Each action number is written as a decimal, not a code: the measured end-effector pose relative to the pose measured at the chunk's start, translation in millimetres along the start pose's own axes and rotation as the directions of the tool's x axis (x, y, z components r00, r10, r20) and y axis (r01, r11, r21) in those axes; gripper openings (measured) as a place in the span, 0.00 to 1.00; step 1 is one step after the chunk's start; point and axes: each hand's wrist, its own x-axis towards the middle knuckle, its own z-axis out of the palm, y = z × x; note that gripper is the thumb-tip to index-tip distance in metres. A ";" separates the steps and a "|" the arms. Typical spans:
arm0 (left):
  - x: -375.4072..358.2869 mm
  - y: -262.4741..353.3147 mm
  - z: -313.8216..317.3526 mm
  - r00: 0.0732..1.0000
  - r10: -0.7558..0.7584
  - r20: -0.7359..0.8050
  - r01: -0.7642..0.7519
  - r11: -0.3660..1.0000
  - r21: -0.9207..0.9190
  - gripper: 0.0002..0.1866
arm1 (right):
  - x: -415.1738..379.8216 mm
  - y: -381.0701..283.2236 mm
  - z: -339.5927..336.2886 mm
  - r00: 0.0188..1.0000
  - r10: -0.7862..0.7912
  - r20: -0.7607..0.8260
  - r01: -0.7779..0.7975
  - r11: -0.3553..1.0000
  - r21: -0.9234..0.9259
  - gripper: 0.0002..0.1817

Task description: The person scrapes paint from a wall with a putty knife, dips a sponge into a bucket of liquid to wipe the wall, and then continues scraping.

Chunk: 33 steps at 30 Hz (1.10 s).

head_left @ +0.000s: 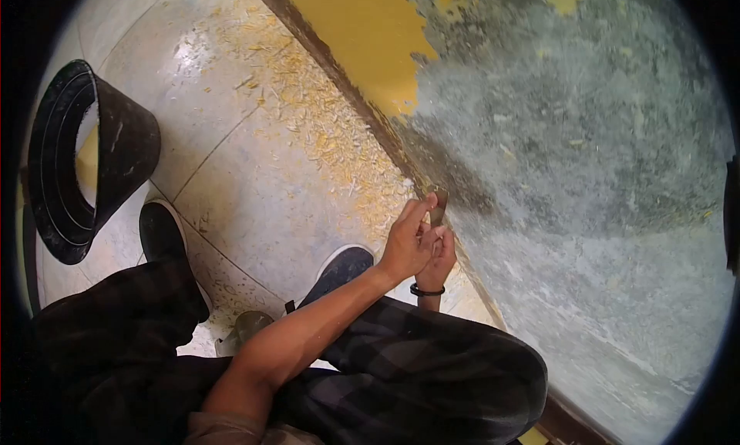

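Note:
My left hand [408,243], on the bare-wristed arm reaching from the lower left, is closed with its fingertips on a small flat brown-grey scraper blade [439,207]. Just beside it, my right hand [437,266], wearing a dark wristband, has curled fingers at the blade's lower end. The fingers partly hide the tool, and no handle shows. The blade lies against the foot of the wall [570,152], where grey patches show beside yellow paint [362,28]. Yellow and white paint flakes [331,140] litter the floor beside both hands.
A black bucket [127,136] with something pale inside lies tilted at the left on the tiled floor [231,183]. A brown strip [339,79] runs along the wall's base. My dark-trousered knee [493,375] is close below the hands, and my shoes [339,269] flank the floor between.

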 end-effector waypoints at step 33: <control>25.1 6.3 0.8 0.981 -0.039 -0.189 0.051 0.997 0.058 0.23 | 28.2 11.3 0.7 0.988 -0.078 0.132 0.079 0.997 -0.001 0.05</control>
